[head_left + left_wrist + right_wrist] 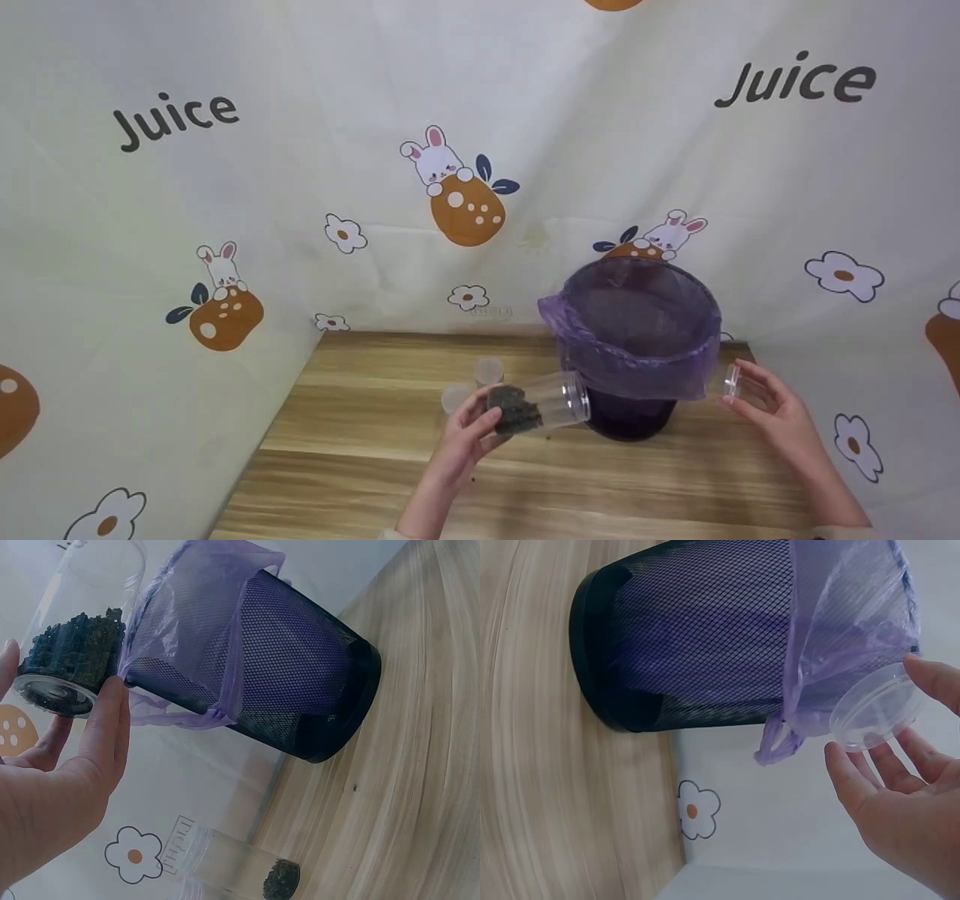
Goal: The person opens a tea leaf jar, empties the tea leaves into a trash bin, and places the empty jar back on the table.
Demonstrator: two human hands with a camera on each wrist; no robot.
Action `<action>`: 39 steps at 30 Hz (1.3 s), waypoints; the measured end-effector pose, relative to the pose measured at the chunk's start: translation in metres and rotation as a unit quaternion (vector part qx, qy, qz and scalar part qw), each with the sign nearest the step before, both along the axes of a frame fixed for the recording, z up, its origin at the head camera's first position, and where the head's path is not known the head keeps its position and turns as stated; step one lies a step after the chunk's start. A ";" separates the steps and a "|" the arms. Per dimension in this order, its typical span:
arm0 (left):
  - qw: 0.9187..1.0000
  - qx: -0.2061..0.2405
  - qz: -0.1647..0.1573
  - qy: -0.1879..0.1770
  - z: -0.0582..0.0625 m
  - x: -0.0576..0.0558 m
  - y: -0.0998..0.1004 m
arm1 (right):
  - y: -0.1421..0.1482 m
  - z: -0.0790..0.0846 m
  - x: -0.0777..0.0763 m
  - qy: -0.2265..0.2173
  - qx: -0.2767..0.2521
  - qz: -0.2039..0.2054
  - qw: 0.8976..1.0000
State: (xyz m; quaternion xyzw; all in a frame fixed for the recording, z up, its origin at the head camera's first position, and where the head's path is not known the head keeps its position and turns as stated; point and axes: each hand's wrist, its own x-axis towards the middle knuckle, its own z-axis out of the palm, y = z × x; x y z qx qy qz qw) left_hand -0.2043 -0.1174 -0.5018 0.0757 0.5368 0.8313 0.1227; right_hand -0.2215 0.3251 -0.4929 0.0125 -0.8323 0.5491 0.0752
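Observation:
My left hand (pixel 463 441) grips the bottom end of a clear plastic jar (pixel 551 397), which lies tilted on its side in the air with its uncovered mouth toward the right. Dark, crumbly dried leaves (pixel 79 649) fill the jar's base end. To the right, my right hand (pixel 780 412) pinches a clear round lid (pixel 877 706) by its rim between thumb and fingers. Between the two hands stands a black mesh trash bin (pixel 697 637) with a purple bag (pixel 637 375) folded over its rim. The jar's mouth is close to the bin's left side.
Two more clear jars stand behind my left hand, one a lidded jar (pixel 490 369); dark bits show in the base of a jar (pixel 240 866). Small dark crumbs dot the wooden table (pixel 360 420). A printed cloth (pixel 337 150) hangs behind and at the sides.

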 end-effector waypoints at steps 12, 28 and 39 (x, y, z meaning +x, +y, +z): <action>1.000 0.000 -0.010 -0.006 0.003 -0.001 -0.001 | 0.015 -0.030 -0.009 0.002 0.018 -0.015 1.000; 1.000 0.006 -0.004 -0.007 0.001 -0.001 0.000 | 0.026 -0.059 -0.015 -0.032 0.142 -0.007 0.989; 1.000 0.008 -0.008 0.000 0.001 0.001 -0.003 | 0.028 -0.080 -0.023 -0.066 0.249 0.025 0.966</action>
